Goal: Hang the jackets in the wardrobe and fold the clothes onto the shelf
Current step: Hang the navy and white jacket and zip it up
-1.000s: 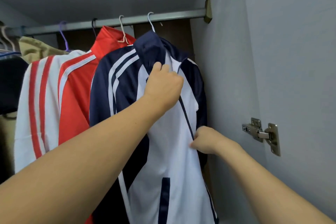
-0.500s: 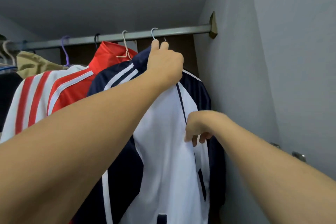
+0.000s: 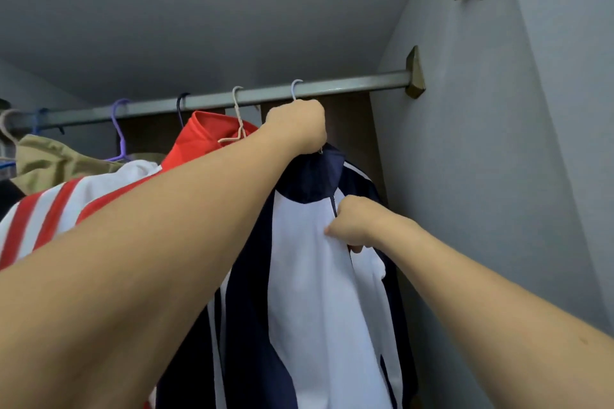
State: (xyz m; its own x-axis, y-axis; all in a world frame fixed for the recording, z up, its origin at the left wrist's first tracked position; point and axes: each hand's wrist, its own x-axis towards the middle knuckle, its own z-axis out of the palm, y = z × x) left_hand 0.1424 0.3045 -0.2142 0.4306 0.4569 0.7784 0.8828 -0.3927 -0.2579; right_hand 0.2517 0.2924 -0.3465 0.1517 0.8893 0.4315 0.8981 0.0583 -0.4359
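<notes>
Navy-white jacket [image 3: 319, 276]: hangs centre frame from rail [image 3: 349, 85], right of red jacket [image 3: 199, 136].
Left hand [image 3: 295, 126]: clenched around hanger [image 3: 295, 90] neck below the hook, apparently steadying it.
Right hand [image 3: 355, 222]: pinching the zip front, likely straightening the cloth.

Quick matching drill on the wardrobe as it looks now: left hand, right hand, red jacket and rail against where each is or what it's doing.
Things:
1. left hand
2. right hand
3. red jacket
4. rail

States:
A. hangs to the left of the navy and white jacket
B. pinches the jacket front at the zip
C. carries every hanger hook
D. grips the hanger neck above the navy collar

Pairs: 1-D, 2-B, 3-A, 4-C
</notes>
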